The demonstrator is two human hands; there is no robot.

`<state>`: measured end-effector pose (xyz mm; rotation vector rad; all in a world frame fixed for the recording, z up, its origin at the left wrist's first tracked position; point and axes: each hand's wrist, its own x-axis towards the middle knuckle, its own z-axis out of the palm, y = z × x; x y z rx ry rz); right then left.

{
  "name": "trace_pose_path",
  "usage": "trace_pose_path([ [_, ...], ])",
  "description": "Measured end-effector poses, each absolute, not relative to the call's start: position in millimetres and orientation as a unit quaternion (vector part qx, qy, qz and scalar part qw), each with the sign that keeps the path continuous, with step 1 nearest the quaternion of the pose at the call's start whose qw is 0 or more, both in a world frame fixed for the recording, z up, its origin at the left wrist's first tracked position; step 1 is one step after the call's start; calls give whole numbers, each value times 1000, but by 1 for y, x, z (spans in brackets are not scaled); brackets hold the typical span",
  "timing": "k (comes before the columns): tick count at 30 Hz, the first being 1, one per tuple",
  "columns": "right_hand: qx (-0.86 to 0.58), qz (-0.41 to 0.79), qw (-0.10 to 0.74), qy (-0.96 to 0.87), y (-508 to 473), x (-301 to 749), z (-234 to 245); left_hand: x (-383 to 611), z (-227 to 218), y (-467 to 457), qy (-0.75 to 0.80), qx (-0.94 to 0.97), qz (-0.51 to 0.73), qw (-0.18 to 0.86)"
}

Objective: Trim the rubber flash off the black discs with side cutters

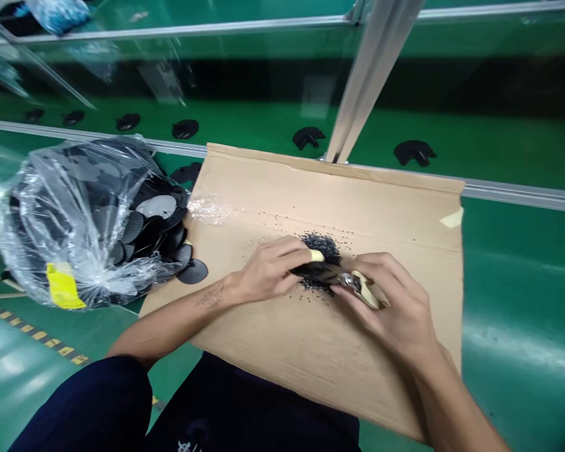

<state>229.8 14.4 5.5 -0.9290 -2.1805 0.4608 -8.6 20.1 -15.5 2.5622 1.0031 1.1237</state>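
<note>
The black part [316, 271] lies flat and low over the middle of the cardboard sheet [311, 364], pinched in the left hand [268, 270]. That hand's grip is closed on it, thumb on top, a pale finger cot [316, 255] on one fingertip. The part's long axis runs roughly left to right, and its free end points toward the right hand [395, 301].

The right hand's grip is wrapped around a small cutter [360, 285] with cream handles. Its metal head points left and meets the end of the part, so tool and part touch between the two hands. Whether the blades are closed on the plastic is too small to tell. The left hand is the nearer one to the part's body; the right reaches it only through the cutter.

Just behind the part sits a heap of black shavings [327, 243], with stray bits scattered over the sheet. Nothing stands between the hands.

To the left, on the green bench [522, 301], a clear plastic bag [75, 207] with a yellow label [62, 285] spills dark round pieces toward the cardboard. One loose disc [193, 271] lies at the sheet's edge. Beyond a metal rail [522, 194], the green belt [263, 125] carries more black pieces [414, 152], well apart. A slanted aluminium bar [371, 69] rises behind the sheet.
</note>
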Motion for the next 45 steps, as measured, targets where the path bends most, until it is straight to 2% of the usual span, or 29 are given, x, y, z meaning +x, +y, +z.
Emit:
trace_pose_path([
  [4,-303,161,384,-857,13,227,5,-8,-14,21,294,873,361,146],
  [7,-293,137,405,-855,14,227,4,-12,0,25,287,855,341,264],
  [10,-284,85,407,-864,15,226,3,-17,20,29,318,829,265,375],
  [12,-284,46,397,-871,14,225,2,-20,31,31,327,837,195,394],
  [15,-308,2,389,-868,12,225,2,-32,44,44,326,873,149,330],
  [18,-336,-24,398,-853,11,226,3,-56,52,81,374,895,168,177],
  [21,-352,-33,402,-845,9,228,2,-83,56,142,487,858,157,38],
  [23,-358,-26,389,-848,8,228,1,-96,56,180,596,795,116,-14],
  [25,-360,-12,379,-853,7,229,-1,-103,55,209,664,744,71,-18],
  [30,-364,2,372,-854,3,229,-3,-90,45,240,692,720,46,1],
  [39,-361,12,362,-859,2,230,-5,2,14,261,610,779,101,100],
  [45,-348,22,389,-853,8,231,-2,-10,33,257,609,760,202,104],
])
